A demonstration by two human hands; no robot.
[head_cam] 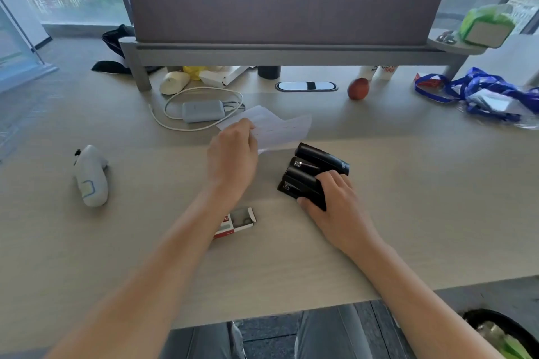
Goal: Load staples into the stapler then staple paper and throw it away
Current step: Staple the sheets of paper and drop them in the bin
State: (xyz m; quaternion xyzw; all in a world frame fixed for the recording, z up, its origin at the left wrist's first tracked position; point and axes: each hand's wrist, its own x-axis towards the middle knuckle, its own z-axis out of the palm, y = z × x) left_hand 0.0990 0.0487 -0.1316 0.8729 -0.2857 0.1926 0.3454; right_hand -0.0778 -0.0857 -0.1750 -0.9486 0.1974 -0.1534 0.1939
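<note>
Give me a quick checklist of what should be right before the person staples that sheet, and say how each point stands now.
1. Paper in hand: ok, the left hand pinches the paper.
2. Stapler held: ok, the right hand grips the near black stapler on the desk.
3. Staples loaded: cannot tell; the staple box lies open beside the left forearm.
4. Paper between the stapler's jaws: not ok, it is still apart from them.
5. Bin within reach: ok probably, a waste bin shows at lower right.
</note>
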